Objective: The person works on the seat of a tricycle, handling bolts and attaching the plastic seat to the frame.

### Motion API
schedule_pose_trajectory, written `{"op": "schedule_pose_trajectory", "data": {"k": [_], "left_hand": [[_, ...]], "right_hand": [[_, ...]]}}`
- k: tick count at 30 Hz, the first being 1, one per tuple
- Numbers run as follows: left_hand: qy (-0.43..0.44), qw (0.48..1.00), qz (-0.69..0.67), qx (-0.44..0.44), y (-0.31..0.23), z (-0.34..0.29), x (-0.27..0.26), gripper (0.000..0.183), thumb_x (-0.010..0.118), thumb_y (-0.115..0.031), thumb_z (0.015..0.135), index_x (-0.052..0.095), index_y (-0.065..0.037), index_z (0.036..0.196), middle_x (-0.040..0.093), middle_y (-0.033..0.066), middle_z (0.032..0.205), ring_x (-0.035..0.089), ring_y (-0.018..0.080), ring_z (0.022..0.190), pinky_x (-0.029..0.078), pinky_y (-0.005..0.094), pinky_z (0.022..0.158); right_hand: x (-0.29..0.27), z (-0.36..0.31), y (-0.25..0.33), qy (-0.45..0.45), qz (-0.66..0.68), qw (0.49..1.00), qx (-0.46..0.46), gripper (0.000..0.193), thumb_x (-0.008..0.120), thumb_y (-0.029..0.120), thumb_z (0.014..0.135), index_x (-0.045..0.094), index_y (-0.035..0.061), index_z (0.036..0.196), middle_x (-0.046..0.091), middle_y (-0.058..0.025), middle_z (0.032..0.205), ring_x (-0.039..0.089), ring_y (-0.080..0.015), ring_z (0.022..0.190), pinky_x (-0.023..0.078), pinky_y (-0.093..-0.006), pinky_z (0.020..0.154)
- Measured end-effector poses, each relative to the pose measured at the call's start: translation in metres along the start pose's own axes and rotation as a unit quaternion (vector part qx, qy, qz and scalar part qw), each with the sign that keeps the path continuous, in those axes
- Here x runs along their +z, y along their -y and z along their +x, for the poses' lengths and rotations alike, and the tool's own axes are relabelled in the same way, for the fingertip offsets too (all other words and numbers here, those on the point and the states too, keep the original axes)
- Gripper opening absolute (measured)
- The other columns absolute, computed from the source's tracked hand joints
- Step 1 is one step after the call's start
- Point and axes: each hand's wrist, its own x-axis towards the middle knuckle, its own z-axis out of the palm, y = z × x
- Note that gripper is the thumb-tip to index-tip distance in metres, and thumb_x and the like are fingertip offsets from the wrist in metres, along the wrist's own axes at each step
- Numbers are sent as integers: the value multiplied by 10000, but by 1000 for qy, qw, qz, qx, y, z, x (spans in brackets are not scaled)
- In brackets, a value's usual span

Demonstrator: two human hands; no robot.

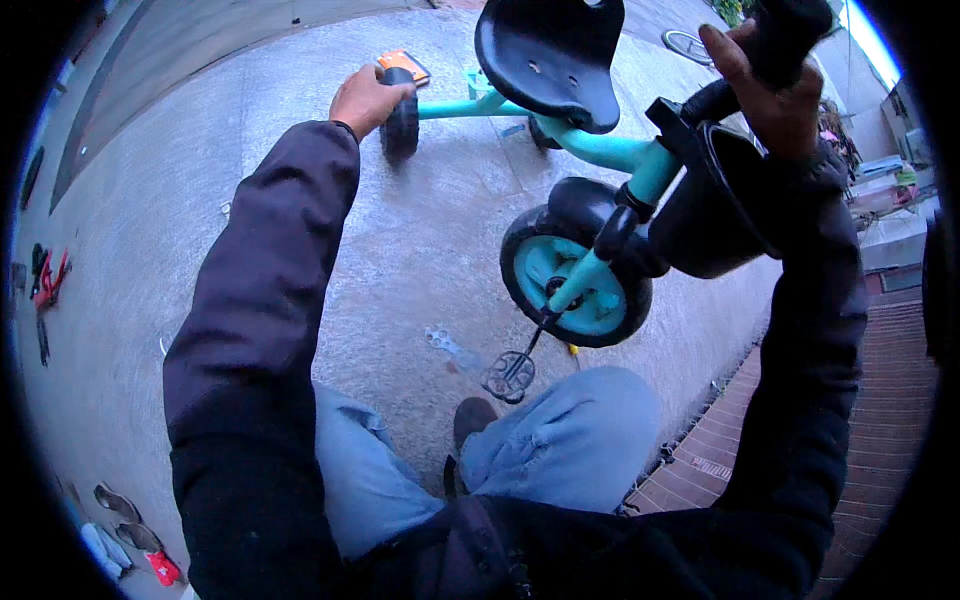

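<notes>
A child's tricycle with a teal frame stands tilted in front of me. My left hand grips the top of its small black rear wheel at the left. At the upper right, my right hand is closed round the black handlebar; part of its grip is hidden. Between my hands is the black moulded seat. Nearer me is the large front wheel with a teal hub, and a black pedal hangs from its crank. A black basket sits below the handlebar.
A flat multi-hole wrench lies on the concrete near my foot. An orange box is beyond the rear wheel. Red-handled pliers lie far left, shoes lower left. Brown ribbed matting covers the right side.
</notes>
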Motion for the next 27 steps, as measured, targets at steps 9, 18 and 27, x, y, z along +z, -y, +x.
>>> {"op": "schedule_pose_trajectory", "data": {"k": [9,18,27], "left_hand": [[11,987,91,-129,39,22,75,918,727,-507,692,438,180,1228,544,324,1207,561,378,1135,447,384,953],[55,923,-275,-263,70,14,100,289,735,-213,770,645,-7,951,660,97,856,648,214,737,524,397,681],[5,901,-352,-253,81,-23,13,296,762,-167,755,633,25,940,660,85,827,654,211,681,545,361,673]], "right_hand": [[-26,-53,22,81,-74,993,50,96,650,97,894,675,6,876,621,-57,744,599,-128,691,467,-289,620],[-28,-88,-2,52,-88,990,98,147,680,166,880,678,21,903,623,-36,720,588,-113,645,475,-259,606],[6,-60,-23,-47,-190,979,50,234,717,221,821,667,55,978,628,-141,721,637,-250,639,494,-340,577]]}}
